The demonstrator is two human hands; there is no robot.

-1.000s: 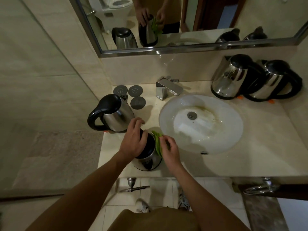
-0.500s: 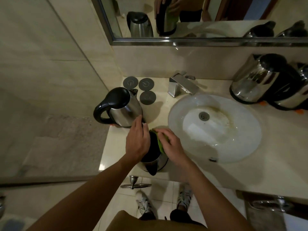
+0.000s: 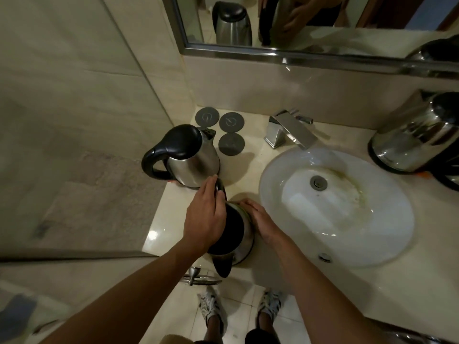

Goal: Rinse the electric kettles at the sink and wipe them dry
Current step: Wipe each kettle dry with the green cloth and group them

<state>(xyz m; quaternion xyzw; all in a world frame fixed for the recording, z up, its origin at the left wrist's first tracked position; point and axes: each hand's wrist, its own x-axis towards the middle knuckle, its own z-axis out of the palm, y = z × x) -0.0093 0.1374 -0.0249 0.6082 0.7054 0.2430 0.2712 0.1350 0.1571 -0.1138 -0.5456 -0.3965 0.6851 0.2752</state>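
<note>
bare forearms, patterned white sneakers (image 3: pixel 211 307), dark shorts.

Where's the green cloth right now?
In the head view, the green cloth is under the right hand, pressed on the held kettle, left of the sink.

A second kettle (image 3: pixel 188 160) stands close behind the hands. Three discs (image 3: pixel 231 132) crowd the back corner. Bare bench (image 3: pixel 422 281) lies right of the sink (image 3: pixel 372 244).

four kettles (image 3: pixel 191 161), three round bases (image 3: pixel 231 144)
</note>
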